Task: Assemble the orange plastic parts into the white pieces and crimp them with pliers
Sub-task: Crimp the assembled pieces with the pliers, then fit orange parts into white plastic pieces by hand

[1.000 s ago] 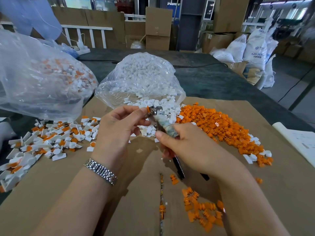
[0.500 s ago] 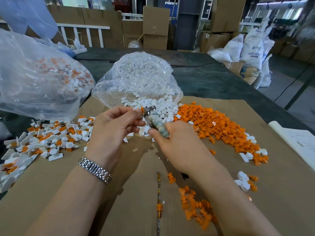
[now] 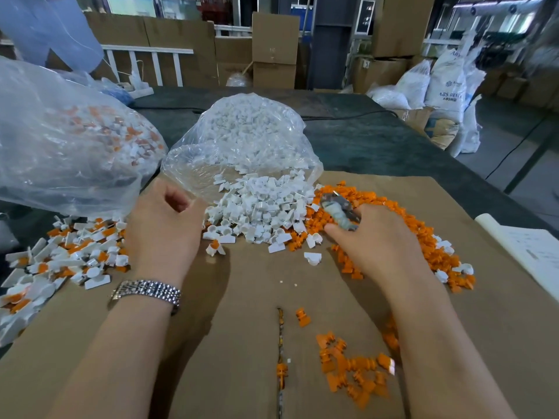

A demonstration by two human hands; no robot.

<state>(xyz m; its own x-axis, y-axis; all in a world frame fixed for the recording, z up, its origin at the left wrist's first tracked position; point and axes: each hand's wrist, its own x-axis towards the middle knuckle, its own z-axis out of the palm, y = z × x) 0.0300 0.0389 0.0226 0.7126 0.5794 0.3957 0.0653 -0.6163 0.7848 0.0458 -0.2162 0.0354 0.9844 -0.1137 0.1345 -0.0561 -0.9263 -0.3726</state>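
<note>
The right hand has its grip wrapped round the taped handles of the pliers, whose nose points far-left over the orange parts strewn along the right of the cardboard sheet on the tabletop. The left hand hovers with fingers loosely curled, its grip holding nothing, just left of the white pieces spilling from a clear bag. Assembled pieces lie at the far left.

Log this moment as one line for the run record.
left hand: empty | right hand: holds pliers, over orange parts | white pieces: between hands
</note>
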